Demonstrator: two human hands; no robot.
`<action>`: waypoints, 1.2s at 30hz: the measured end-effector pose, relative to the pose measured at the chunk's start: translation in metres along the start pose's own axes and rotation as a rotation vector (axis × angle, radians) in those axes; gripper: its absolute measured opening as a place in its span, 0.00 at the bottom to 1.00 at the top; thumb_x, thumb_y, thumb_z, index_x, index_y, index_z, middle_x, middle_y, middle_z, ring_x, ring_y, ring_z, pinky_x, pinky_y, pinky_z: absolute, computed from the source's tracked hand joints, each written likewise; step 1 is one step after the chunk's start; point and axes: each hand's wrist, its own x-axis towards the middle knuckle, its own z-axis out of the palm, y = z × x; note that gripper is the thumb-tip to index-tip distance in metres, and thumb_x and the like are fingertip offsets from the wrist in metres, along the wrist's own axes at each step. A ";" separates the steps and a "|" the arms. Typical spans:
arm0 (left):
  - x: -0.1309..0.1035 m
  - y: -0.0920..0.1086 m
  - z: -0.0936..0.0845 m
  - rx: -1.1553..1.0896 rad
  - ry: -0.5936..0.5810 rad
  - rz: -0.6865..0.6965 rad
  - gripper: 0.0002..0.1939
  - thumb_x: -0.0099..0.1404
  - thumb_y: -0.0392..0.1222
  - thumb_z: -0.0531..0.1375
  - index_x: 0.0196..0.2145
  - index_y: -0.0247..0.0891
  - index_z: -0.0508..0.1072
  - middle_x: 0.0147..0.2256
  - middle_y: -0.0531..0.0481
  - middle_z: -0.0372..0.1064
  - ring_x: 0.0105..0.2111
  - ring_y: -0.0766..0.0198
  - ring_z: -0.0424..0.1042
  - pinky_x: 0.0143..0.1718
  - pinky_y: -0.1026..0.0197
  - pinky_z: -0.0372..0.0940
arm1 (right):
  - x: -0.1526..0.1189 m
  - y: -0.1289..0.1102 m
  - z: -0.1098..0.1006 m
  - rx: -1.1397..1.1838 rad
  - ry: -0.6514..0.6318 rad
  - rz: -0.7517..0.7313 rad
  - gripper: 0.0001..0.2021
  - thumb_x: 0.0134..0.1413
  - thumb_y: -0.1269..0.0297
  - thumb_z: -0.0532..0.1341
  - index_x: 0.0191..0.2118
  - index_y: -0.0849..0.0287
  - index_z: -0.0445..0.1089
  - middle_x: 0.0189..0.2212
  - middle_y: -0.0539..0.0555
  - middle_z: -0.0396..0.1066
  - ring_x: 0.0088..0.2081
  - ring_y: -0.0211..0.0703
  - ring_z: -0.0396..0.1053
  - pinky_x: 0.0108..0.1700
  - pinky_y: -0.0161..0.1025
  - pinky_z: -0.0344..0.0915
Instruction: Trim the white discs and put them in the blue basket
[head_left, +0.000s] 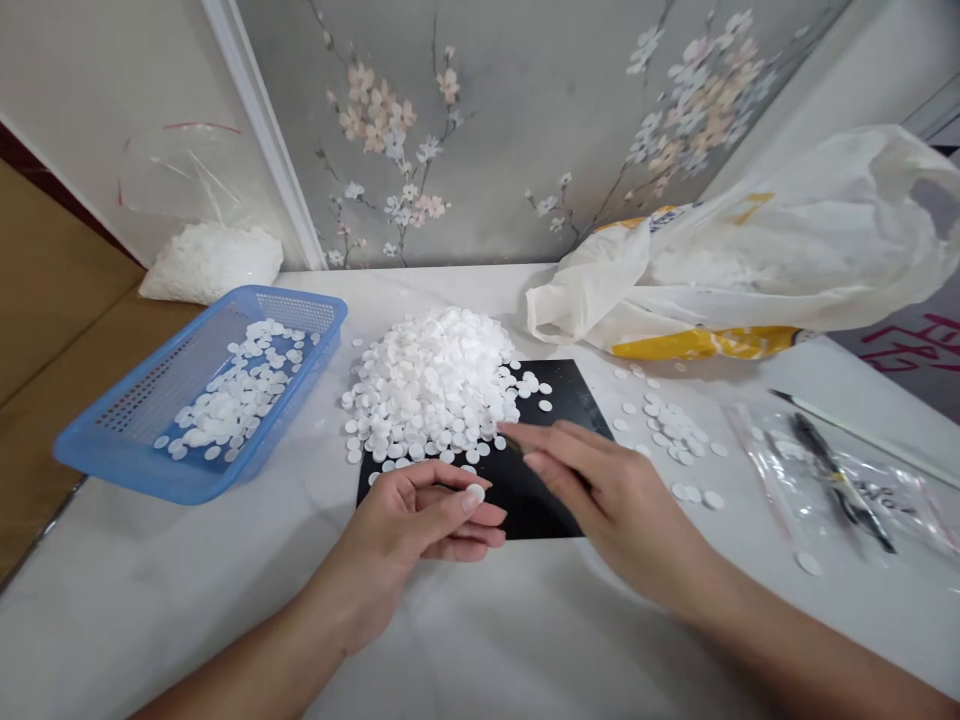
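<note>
A small white disc (476,492) is pinched between the thumb and index finger of my left hand (420,515), its other fingers loosely curled below. To the right, my right hand (600,480) is closed, with thumb and index finger together on a thin dark tool (516,441) that is mostly hidden. Its tip points at the front right of a big heap of white discs (435,375). The heap rests partly on a black mat (559,510), and both hands are over the mat's front part.
At the left stands a blue basket (199,490) with many white discs in it. Behind it sits a clear bag of white pieces (217,262). A white plastic bag (750,280) lies back right. Loose discs (675,430), a white stick (870,435) and a black-handled tool (840,480) on clear bags lie right.
</note>
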 end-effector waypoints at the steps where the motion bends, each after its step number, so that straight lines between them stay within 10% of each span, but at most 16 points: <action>1: 0.000 0.000 -0.001 0.008 0.004 -0.001 0.15 0.57 0.47 0.65 0.38 0.33 0.73 0.32 0.43 0.76 0.33 0.60 0.76 0.35 0.63 0.70 | 0.004 0.006 -0.006 -0.025 0.020 0.051 0.16 0.64 0.59 0.49 0.52 0.54 0.67 0.32 0.53 0.69 0.32 0.39 0.68 0.34 0.35 0.64; 6: 0.006 0.001 -0.002 0.122 0.013 0.100 0.12 0.58 0.47 0.64 0.28 0.34 0.72 0.25 0.50 0.71 0.25 0.68 0.71 0.26 0.69 0.66 | 0.020 0.040 -0.036 -0.160 -0.032 0.356 0.13 0.58 0.55 0.56 0.28 0.58 0.65 0.19 0.48 0.62 0.21 0.36 0.58 0.24 0.34 0.53; 16: 0.007 -0.003 0.002 0.166 0.035 0.205 0.06 0.54 0.40 0.66 0.29 0.35 0.77 0.28 0.48 0.75 0.29 0.65 0.75 0.31 0.69 0.68 | 0.022 0.053 -0.027 -0.055 -0.326 0.359 0.05 0.50 0.68 0.57 0.33 0.54 0.69 0.31 0.48 0.68 0.30 0.38 0.63 0.31 0.34 0.56; 36: 0.006 0.002 0.005 0.418 0.050 0.216 0.10 0.59 0.45 0.62 0.28 0.35 0.73 0.26 0.49 0.73 0.27 0.68 0.71 0.30 0.69 0.66 | 0.022 0.042 -0.027 -0.019 -0.388 0.204 0.02 0.50 0.72 0.59 0.29 0.59 0.67 0.30 0.49 0.67 0.31 0.36 0.63 0.32 0.33 0.57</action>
